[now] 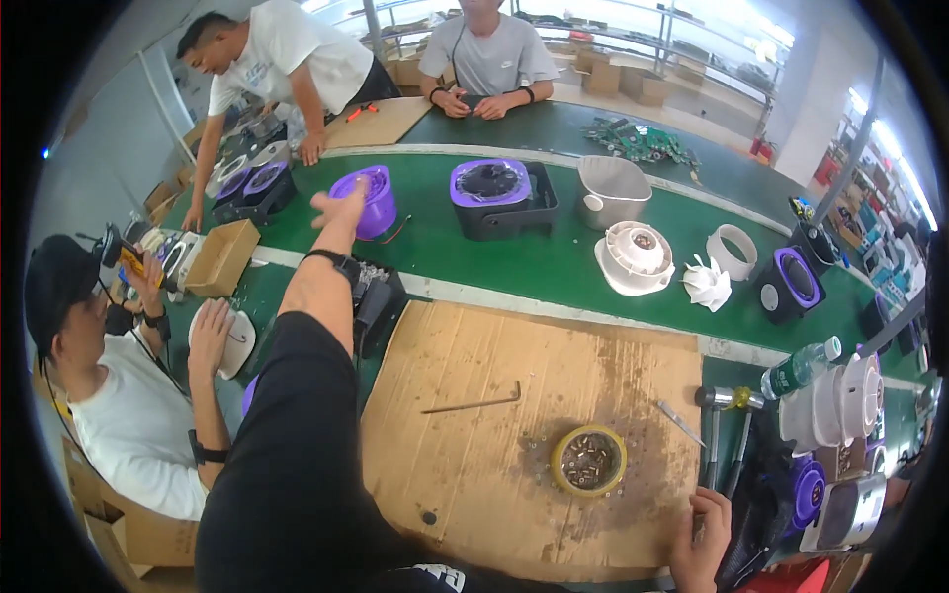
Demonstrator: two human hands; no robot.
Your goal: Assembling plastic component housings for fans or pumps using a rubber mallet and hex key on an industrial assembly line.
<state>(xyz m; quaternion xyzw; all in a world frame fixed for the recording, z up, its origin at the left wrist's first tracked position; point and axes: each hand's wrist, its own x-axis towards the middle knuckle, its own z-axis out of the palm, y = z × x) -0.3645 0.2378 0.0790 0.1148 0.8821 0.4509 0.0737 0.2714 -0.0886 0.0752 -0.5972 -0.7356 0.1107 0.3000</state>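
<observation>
My left arm stretches far forward over the green conveyor belt. My left hand (pixel 344 210) is at the near left side of a purple round plastic housing (pixel 378 210), thumb and fingers apart; whether it touches the housing I cannot tell. A thin red wire trails from the housing's base. My right hand (pixel 704 539) rests by the lower right edge of a stained cardboard sheet (pixel 465 356), fingers loosely bent and holding nothing visible. On the cardboard are a tape roll (pixel 589 461) filled with small metal pieces, an L-shaped hex key (pixel 474 402) and a slim pen-like tool (pixel 680 423).
Further along the belt stand a purple-and-black fan unit (pixel 494 193), a grey bucket-like housing (pixel 613 190), a white fan wheel (pixel 707 284) and a white ring (pixel 732 253). A hammer (pixel 730 397) and bottle (pixel 801 367) lie right. Co-workers are at left and across.
</observation>
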